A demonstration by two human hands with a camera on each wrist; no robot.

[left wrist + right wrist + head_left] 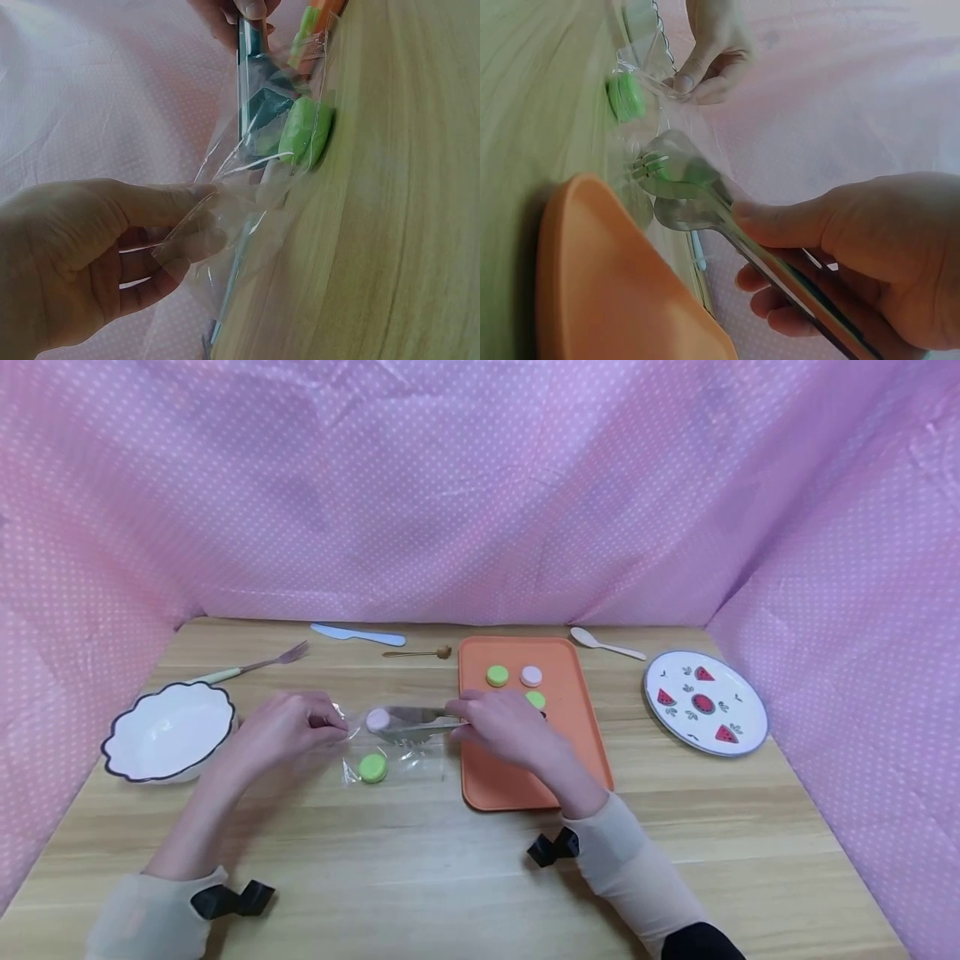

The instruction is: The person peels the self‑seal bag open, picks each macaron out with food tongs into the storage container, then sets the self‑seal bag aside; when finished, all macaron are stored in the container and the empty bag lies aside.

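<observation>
My left hand (pixel 288 727) pinches the edge of a clear plastic bag (pixel 225 262) between thumb and fingers. A green macaron (pixel 372 768) lies in the bag, on its near side. My right hand (pixel 506 727) grips metal tongs (pixel 769 277), their tips reaching left into the bag's mouth. Right at the tong tips is a pink macaron (pixel 378 720), overlapped by the clear plastic. Beneath my right hand is an orange tray (pixel 495 781), bearing a green macaron (pixel 497 676), a pink one and another green one partly hidden by the hand.
A scalloped white bowl (pixel 168 731) stands left of my left forearm. A fork (pixel 251 668), a blue knife (pixel 358 635), a small gold-coloured utensil (pixel 416 653) and a pale spoon (pixel 607 646) lie along the back. Far right is a watermelon-patterned plate (pixel 705 703). Pink dotted cloth surrounds the table.
</observation>
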